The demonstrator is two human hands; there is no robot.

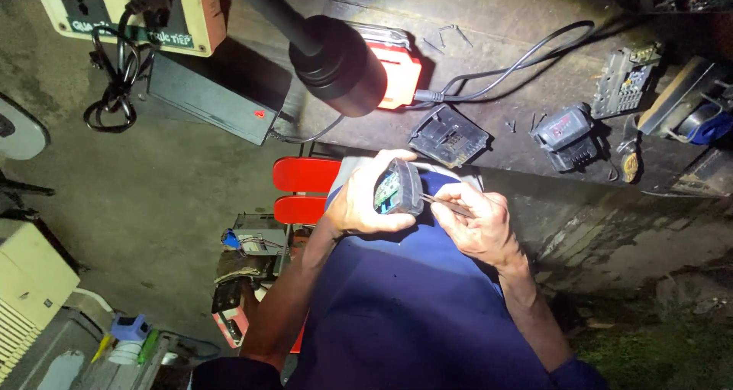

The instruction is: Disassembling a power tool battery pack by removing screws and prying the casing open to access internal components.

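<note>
We are cupping a small grey housing [398,188] in our left hand [365,199], fingers wrapped shut around its curved shell, its open face showing a green circuit board. Our right hand [477,223] is pinching thin metal tweezers [447,204], their tips touching the housing's edge. Both are hovering over our blue-clad lap, just below the workbench edge [504,165]. On the bench, a black ribbed battery base [448,136] is lying near a red-lit lamp [397,73].
</note>
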